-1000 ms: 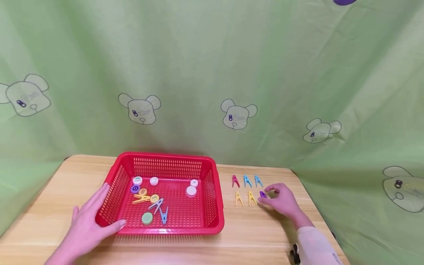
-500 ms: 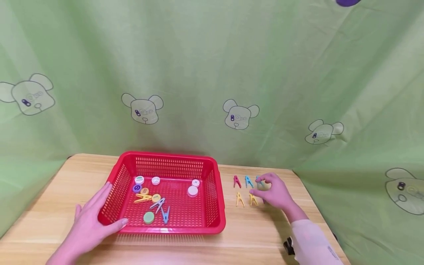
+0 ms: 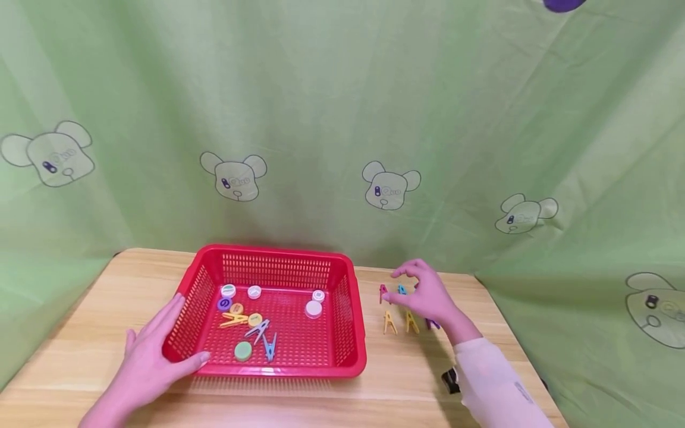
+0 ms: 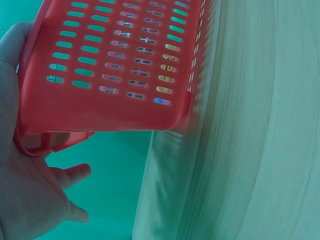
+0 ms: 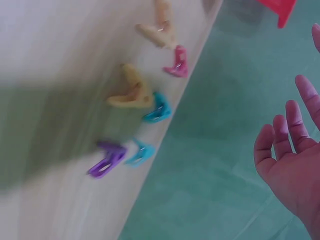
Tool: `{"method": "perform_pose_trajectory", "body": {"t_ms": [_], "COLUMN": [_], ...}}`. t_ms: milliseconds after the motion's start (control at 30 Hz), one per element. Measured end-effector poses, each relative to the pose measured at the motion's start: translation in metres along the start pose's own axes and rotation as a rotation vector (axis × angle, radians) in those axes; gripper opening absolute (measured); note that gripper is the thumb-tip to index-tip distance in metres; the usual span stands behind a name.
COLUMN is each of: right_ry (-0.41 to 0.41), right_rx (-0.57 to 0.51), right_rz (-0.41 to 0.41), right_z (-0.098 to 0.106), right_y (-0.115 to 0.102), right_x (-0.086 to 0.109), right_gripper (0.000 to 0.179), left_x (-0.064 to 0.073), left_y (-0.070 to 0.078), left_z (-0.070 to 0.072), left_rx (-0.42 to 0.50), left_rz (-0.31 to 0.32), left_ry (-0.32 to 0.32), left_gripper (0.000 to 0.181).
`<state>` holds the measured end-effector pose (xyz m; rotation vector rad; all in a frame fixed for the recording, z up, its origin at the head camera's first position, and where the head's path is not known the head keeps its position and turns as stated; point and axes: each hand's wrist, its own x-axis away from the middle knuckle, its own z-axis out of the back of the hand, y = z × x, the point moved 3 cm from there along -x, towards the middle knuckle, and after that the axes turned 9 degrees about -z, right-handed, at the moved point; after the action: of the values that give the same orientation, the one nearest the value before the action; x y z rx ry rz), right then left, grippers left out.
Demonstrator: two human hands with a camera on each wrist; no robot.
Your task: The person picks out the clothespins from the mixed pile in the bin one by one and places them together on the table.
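Note:
My left hand (image 3: 147, 362) rests on the near left corner of a red plastic basket (image 3: 357, 351), thumb over the front rim and fingers stretched along the left side. The left wrist view shows two of those fingers (image 4: 75, 172) extended beyond the rim. My right hand (image 3: 425, 294) holds nothing and hovers over clothespins on the table, thumb and forefinger apart. By its thumb lies a red clothespin (image 3: 383, 292), with a blue clothespin (image 3: 402, 289) partly covered. Nearer are a yellow clothespin (image 3: 389, 323), another yellow one and a purple clothespin (image 5: 107, 159). A second blue clothespin (image 5: 140, 152) shows in the right wrist view.
Inside the basket are several bottle caps, among them a green cap (image 3: 243, 351) and a pink cap (image 3: 313, 309). A yellow clothespin (image 3: 233, 320), a grey clothespin (image 3: 258, 330) and a blue one lie there too. A green curtain (image 3: 310, 119) hangs behind the wooden table (image 3: 299, 410).
My right hand has left the purple clothespin on the table and moved left and away, past the blue clothespins towards the red one. The left hand stays on the basket.

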<state>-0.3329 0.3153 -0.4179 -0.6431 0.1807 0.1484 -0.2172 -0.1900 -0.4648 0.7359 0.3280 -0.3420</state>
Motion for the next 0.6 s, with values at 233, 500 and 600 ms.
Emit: {"method": "perform_pose_trajectory", "body": {"t_ms": [233, 500, 600], "right_ry": [-0.016, -0.035, -0.055], "right_rx": [-0.059, -0.100, -0.102], "right_rz": [0.042, 0.099, 0.133], "right_z": [-0.002, -0.007, -0.010], "right_y": [-0.028, -0.069, -0.084], "right_x": [-0.015, -0.031, -0.036], "right_gripper": [0.047, 0.042, 0.042], "left_x": [0.001, 0.001, 0.000], "left_y": [0.000, -0.001, -0.001], "left_z": [0.000, -0.001, -0.001], "left_rx": [0.003, 0.001, 0.003], "left_rz": [-0.013, -0.003, 0.017], "left_ry": [0.020, 0.008, -0.009], "left_gripper": [0.112, 0.112, 0.112]}}
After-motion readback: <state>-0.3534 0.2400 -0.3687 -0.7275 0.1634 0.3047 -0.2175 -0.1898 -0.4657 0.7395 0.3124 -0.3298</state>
